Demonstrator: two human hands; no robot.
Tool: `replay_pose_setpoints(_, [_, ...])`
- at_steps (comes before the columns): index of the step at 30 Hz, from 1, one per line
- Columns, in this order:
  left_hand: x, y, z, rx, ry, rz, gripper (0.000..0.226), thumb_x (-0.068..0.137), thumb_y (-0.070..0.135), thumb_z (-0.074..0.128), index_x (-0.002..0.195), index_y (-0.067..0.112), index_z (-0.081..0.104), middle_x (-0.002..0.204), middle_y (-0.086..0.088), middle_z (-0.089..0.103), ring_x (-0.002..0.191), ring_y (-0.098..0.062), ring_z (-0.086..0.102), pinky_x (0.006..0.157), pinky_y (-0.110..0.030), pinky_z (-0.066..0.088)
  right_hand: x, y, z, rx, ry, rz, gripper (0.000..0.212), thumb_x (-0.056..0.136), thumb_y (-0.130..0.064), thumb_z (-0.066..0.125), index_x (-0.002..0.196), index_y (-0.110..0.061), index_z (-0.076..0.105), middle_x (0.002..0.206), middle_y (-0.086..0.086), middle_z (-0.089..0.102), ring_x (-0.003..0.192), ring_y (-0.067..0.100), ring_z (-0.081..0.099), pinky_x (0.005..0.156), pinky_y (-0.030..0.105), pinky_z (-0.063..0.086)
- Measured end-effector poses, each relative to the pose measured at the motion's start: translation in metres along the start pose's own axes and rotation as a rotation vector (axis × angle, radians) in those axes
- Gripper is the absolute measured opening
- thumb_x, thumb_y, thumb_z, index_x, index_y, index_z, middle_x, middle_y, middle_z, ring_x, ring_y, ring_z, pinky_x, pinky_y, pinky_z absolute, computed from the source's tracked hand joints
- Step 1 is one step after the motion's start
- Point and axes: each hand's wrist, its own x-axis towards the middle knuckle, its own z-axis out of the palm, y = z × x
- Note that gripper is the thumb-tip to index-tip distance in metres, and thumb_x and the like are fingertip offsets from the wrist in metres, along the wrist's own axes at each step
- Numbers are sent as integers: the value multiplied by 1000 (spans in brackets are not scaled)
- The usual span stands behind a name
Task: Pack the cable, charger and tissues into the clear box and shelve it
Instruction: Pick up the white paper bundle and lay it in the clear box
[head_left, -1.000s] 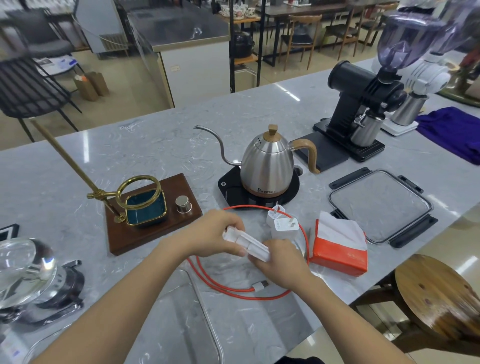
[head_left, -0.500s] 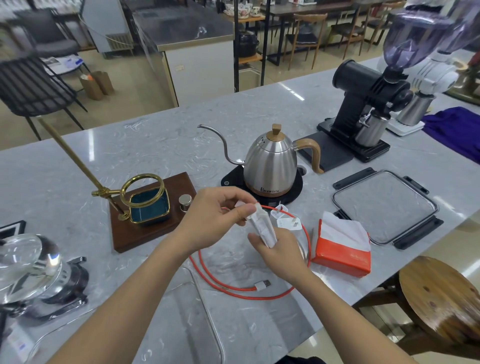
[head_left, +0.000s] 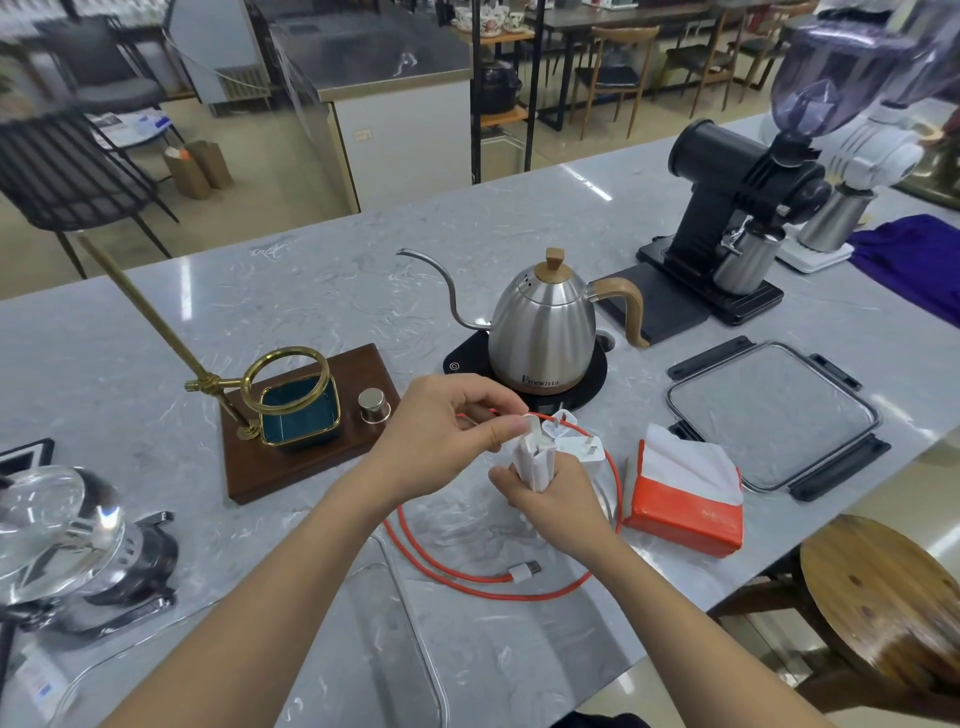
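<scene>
Your right hand (head_left: 558, 499) is gripping a folded white tissue bundle (head_left: 535, 462) upright in a closed fist, while your left hand (head_left: 452, 431) is pinching its top between thumb and fingers. The red cable (head_left: 498, 579), chargers (head_left: 582, 449) and tissue pack (head_left: 680, 499) are lying on the table (head_left: 311, 291).

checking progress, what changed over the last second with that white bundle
The white bundle, held level a second ago, now stands upright in the right hand; the left hand pinches its top. Red cable, chargers and tissue pack stayed put.
</scene>
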Motion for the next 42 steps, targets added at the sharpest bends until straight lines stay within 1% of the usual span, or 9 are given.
replay_pose_setpoints(8, [1,-6,6,120,-45,39,5,82,12,79,87,14,80,85,1,73,77,-10,66,69,-20,52,0,-4,0,79,10,-53,38,89,-26,67,87,10,56,69,33,55,57,21,49,54,34,40])
replay_pose_setpoints(11, [-1,-8,8,133,-35,44,5,84,13,77,88,14,80,85,3,73,77,-9,67,70,-20,52,2,-3,1,98,7,-48,41,92,-32,64,84,8,57,66,30,55,55,19,51,52,31,43])
replay_pose_setpoints(15, [-3,-14,11,24,86,-47,10,93,13,67,91,13,77,77,8,73,69,-14,70,66,-30,59,4,-2,-6,94,45,-39,54,94,-40,61,60,1,55,50,10,55,48,12,52,53,25,44])
replay_pose_setpoints(21, [-16,-34,28,-299,378,-345,22,100,13,53,91,12,73,83,-4,72,72,-11,67,66,-22,56,4,-23,-27,254,183,-77,45,93,-36,58,58,-8,64,62,8,69,63,17,64,68,29,51])
replay_pose_setpoints(25, [-22,-39,44,-646,469,-583,24,102,14,48,91,6,67,87,-12,69,73,-18,66,67,-25,56,-1,-49,-44,401,231,-165,47,95,-34,55,59,-5,64,64,16,68,66,27,64,64,27,51])
replay_pose_setpoints(32, [-33,-24,80,-1362,378,-847,52,101,43,38,113,0,64,112,-20,70,98,-32,64,88,-40,49,-16,-85,-41,789,47,-147,36,88,-37,61,65,-12,51,53,6,45,53,25,52,52,34,46])
replay_pose_setpoints(35, [-41,-18,87,-1596,306,-826,60,99,44,40,100,-5,74,107,-26,71,91,-36,73,79,-42,58,-23,-84,-28,755,-2,-155,31,86,-33,63,62,-17,52,53,5,46,53,25,53,53,32,45])
replay_pose_setpoints(37, [-44,-18,88,-1671,243,-800,64,99,45,37,87,-4,77,99,-24,73,88,-34,74,76,-41,60,-27,-83,-21,708,-5,-162,28,84,-31,65,62,-18,55,53,6,48,54,25,53,55,30,46])
replay_pose_setpoints(42, [-52,-22,91,-1682,248,-834,64,97,48,40,94,-5,76,102,-25,72,89,-35,74,76,-41,60,-29,-85,-21,690,-13,-134,34,87,-27,62,58,-17,48,48,3,42,46,21,41,50,30,39])
